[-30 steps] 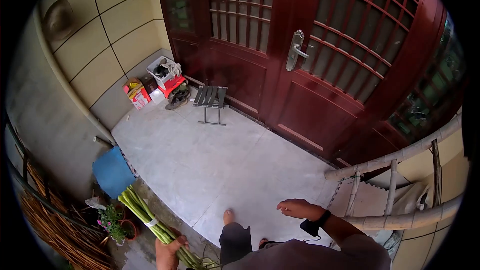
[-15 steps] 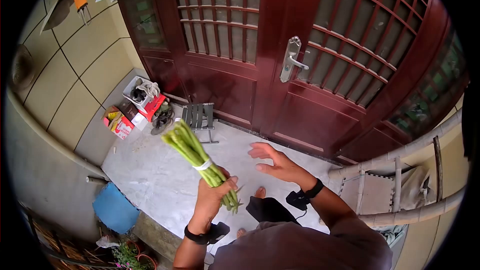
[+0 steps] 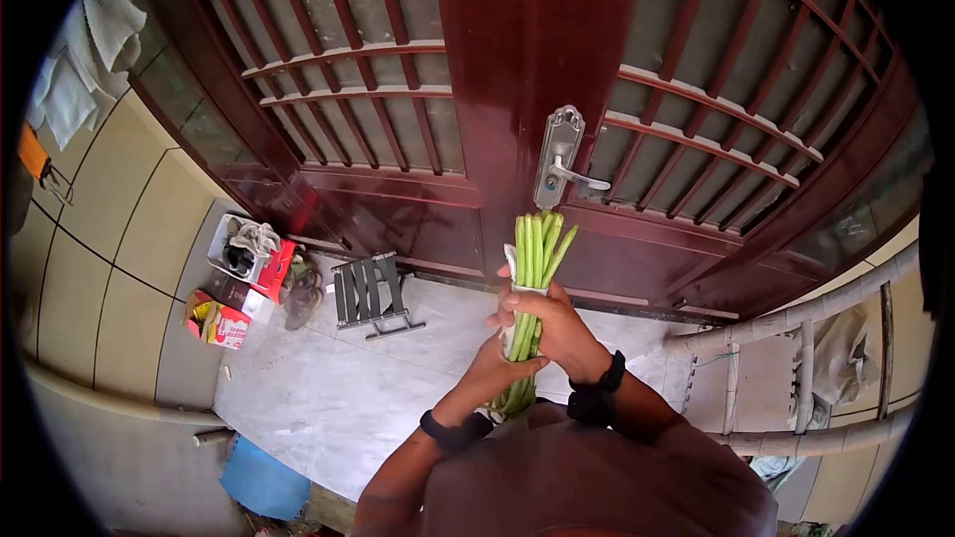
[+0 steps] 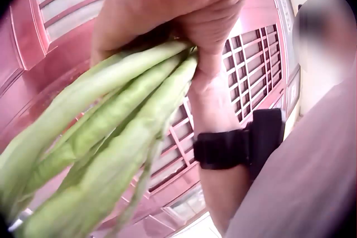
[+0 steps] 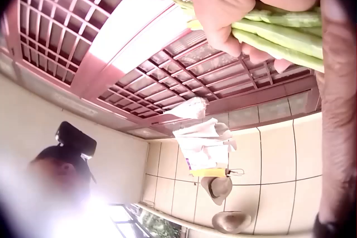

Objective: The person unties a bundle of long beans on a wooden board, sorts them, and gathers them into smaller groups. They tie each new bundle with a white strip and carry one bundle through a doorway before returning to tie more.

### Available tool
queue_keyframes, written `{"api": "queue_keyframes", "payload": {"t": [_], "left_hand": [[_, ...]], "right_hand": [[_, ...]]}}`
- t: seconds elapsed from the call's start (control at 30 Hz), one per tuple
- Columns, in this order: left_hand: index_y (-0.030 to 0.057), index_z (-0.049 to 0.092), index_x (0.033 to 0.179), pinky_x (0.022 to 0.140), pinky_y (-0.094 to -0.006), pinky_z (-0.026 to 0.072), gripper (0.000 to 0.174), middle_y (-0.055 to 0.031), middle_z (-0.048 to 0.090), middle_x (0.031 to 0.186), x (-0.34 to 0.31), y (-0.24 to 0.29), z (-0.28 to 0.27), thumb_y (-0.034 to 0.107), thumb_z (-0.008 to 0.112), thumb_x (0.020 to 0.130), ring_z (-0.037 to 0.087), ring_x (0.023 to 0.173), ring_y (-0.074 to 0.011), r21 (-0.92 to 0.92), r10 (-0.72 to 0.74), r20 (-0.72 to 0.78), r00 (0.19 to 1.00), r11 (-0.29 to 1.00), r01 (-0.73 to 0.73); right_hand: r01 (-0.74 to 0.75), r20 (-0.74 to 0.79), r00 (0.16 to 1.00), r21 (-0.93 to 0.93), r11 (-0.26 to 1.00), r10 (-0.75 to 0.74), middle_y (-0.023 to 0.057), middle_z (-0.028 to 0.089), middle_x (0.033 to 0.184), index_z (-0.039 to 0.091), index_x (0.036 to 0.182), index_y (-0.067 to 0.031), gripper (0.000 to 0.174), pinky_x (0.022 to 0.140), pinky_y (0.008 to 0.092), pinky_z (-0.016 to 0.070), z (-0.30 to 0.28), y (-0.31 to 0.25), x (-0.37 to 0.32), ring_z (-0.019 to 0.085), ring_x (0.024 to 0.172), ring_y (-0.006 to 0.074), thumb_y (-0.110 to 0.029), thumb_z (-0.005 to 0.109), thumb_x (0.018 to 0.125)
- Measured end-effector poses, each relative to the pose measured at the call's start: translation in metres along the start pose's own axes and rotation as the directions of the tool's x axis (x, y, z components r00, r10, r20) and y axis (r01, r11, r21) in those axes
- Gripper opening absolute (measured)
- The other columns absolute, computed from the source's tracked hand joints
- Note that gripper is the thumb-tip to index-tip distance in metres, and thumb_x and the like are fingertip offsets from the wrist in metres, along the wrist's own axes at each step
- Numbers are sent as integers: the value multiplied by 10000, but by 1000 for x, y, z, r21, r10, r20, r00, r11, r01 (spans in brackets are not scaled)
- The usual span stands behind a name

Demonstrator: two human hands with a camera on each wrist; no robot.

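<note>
A bundle of long green vegetable stalks [image 3: 537, 249] stands nearly upright in front of my body, with a white band [image 3: 528, 289] round it. My left hand [image 3: 489, 375] grips its lower part, thumb across the stalks. Higher up, my right hand [image 3: 553, 328] holds the bundle at the band, its fingers wrapped round. In the left wrist view the lower ends of the stalks [image 4: 106, 115] fan out below a hand. The right wrist view shows more of the stalks [image 5: 279, 34] under curled fingers.
Ahead is a dark red double door [image 3: 537, 40] with a metal handle [image 3: 562, 164]. A folding stool [image 3: 368, 290] stands before it, left of the bundle. Shoes [image 3: 302, 296] and boxes [image 3: 217, 323] line the left wall. A bamboo ladder [image 3: 796, 313] lies at the right.
My left hand has brought the bundle up from the lower left to the middle and turned it upright. The right hand, free before, now grips it too. The view has turned left.
</note>
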State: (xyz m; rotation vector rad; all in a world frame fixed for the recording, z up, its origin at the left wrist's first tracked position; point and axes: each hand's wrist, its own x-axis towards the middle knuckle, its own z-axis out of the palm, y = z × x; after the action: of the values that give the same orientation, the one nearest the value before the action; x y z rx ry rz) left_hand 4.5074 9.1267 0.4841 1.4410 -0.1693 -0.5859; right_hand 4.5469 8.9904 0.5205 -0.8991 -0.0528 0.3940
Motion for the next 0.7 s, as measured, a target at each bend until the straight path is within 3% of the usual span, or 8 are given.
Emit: {"api": "queue_keyframes", "payload": {"t": [0.1, 0.2, 0.27, 0.37, 0.47, 0.5, 0.63, 0.7], "left_hand": [[18, 637, 975, 754, -289, 517, 160, -37, 654, 853, 33, -5, -9, 99, 687, 846, 638, 804, -135, -103, -30, -3, 1000, 994, 30], [30, 635, 934, 725, -276, 514, 120, -34, 649, 833, 60, -18, -34, 87, 682, 839, 626, 786, -117, -67, -153, -73, 986, 987, 148], [7, 646, 907, 690, -279, 489, 227, -48, 667, 815, 76, -31, -59, 208, 714, 828, 620, 747, -127, -44, -153, -93, 984, 988, 149], [17, 634, 899, 704, -276, 487, 212, -42, 654, 807, 85, 23, -82, 206, 707, 837, 616, 762, -122, -121, -113, 32, 993, 986, 116], [23, 630, 893, 710, -273, 485, 188, -38, 648, 807, 97, 42, -107, 193, 695, 846, 613, 771, -118, -129, -68, 92, 993, 988, 79], [27, 627, 909, 708, -273, 485, 175, -34, 643, 809, 103, 42, -117, 180, 688, 850, 612, 766, -118, -121, -55, 116, 992, 990, 69], [35, 615, 922, 709, -273, 483, 163, -27, 636, 816, 123, 50, -148, 159, 689, 848, 608, 767, -117, -94, -95, 210, 973, 989, 117], [52, 604, 909, 718, -272, 477, 101, -14, 625, 813, 134, 52, -165, 112, 668, 858, 600, 767, -109, -80, -138, 232, 963, 984, 160]], "right_hand": [[0, 33, 999, -96, 995, 3, 116, 609, 1096, 407, 1394, -9, 522, 940, 394, 493, -18, -18, 28, 619, 999, 222, -218, 579, 947], [301, -105, 916, -457, 837, -387, 155, 516, 1316, 387, 1416, -8, 607, 1110, 424, 308, -59, -32, 68, 500, 1223, 280, -328, 594, 943], [92, 34, 741, -994, 52, -670, 169, 484, 1350, 430, 1379, -23, 600, 1086, 442, 311, -92, -47, 93, 470, 1247, 315, -350, 625, 915], [-293, 250, 579, -824, -485, -776, 162, 599, 1148, 532, 1223, -53, 495, 1053, 426, 341, -95, -75, 125, 550, 1128, 304, -369, 662, 866], [-329, -89, 771, -903, -276, -631, 108, 666, 899, 564, 1051, -76, 360, 963, 406, 398, -118, -85, 158, 633, 919, 290, -337, 693, 838], [-307, -237, 749, -952, -7, -619, 63, 654, 722, 554, 948, -88, 320, 884, 386, 419, -130, -81, 169, 641, 751, 287, -329, 720, 816], [-265, -93, 708, -954, -141, -701, 58, 651, 761, 544, 968, -78, 311, 813, 355, 452, -145, -69, 174, 624, 734, 227, -294, 726, 839], [59, -300, 748, -858, 510, -591, 25, 639, 798, 539, 965, -78, 244, 782, 310, 464, -162, -50, 171, 606, 743, 163, -239, 701, 876]]}}
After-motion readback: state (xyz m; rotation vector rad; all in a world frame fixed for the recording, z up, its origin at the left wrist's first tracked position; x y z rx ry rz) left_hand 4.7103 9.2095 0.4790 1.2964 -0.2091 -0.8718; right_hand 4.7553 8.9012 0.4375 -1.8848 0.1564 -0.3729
